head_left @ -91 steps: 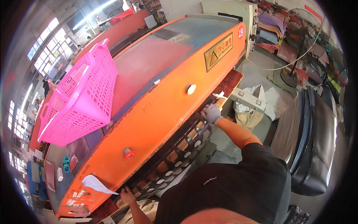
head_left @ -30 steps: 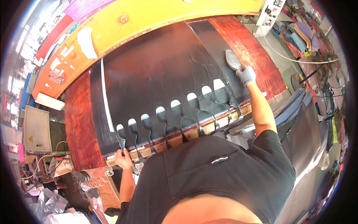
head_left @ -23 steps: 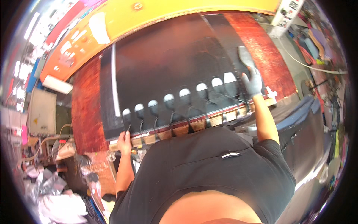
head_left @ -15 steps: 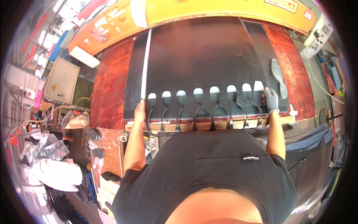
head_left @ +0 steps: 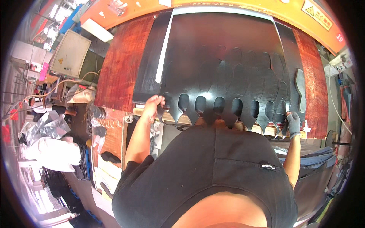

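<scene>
A wide black sheet (head_left: 224, 34) lies before me, its near edge a row of rounded cut-out holes with thin strips between them. Several curved cut lines, shaped like shoe soles, run across its middle. My bare left hand (head_left: 153, 105) pinches the sheet's near left corner. At the near right corner my right hand (head_left: 293, 123), in a grey glove, has its fingers closed on the sheet's edge. The near strips bend down over the table's front edge against my black shirt. To the right of the sheet lies a loose dark sole-shaped piece (head_left: 300, 90).
Reddish-brown boards (head_left: 121, 64) flank the dark work surface (head_left: 148, 64). An orange machine beam (head_left: 323, 30) with a warning label spans the far side. At left stands a beige metal box (head_left: 70, 53). Stacked dark sheets (head_left: 313, 163) lie at lower right.
The black sheet has slid toward me, with both hands drawn back holding its corners. A pale strip now shows beyond its far edge. The head view has shifted.
</scene>
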Tool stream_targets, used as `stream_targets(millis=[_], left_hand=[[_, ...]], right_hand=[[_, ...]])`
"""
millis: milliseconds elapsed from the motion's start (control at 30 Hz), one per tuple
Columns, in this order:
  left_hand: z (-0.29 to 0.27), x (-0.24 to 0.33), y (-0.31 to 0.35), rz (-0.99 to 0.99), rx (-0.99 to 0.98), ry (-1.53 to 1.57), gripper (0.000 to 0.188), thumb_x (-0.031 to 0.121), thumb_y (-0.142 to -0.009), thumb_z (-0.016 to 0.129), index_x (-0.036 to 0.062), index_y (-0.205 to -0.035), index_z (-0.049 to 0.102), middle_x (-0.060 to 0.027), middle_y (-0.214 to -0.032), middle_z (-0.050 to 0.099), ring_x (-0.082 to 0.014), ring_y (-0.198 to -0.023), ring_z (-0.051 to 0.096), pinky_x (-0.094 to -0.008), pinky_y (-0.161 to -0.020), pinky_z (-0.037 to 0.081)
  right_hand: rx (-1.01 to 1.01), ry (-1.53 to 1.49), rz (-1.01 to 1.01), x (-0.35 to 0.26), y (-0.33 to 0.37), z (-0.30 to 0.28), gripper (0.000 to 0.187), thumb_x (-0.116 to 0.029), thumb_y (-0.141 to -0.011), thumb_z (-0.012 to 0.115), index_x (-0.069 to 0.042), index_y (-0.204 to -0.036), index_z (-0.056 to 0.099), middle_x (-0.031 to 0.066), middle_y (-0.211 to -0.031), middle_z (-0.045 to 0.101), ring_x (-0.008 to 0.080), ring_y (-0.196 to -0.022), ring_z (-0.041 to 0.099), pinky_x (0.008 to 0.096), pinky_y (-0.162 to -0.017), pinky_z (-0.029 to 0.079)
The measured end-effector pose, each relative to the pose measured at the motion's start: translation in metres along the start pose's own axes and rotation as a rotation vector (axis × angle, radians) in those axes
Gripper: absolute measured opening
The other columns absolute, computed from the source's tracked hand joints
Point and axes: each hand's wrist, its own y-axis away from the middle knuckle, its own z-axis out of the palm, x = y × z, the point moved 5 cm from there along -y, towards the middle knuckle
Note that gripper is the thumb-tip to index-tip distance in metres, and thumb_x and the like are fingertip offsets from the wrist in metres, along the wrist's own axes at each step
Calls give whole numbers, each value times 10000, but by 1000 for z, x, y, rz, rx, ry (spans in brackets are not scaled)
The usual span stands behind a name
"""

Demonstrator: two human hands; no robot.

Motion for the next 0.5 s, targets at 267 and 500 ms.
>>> stream_targets(millis=[267,500], left_hand=[[23,27,-42,-18,-206,332,148,141,-868,612,73,-987,555,-43,-839,617,-159,-658,580,-304,-656,507],[16,-2,-59,74,-403,718,242,72,-852,585,22,-1082,527,-88,-906,597,-161,-648,561,-310,-652,491]], right_hand=[[64,289,-503,-164,-30,79,339,-190,-814,664,-36,-1097,557,114,-1053,584,210,-946,596,315,-813,476],[-473,406,-1205,-276,32,273,478,-321,-708,682,-51,-1089,578,135,-1122,576,312,-1054,547,399,-916,441]])
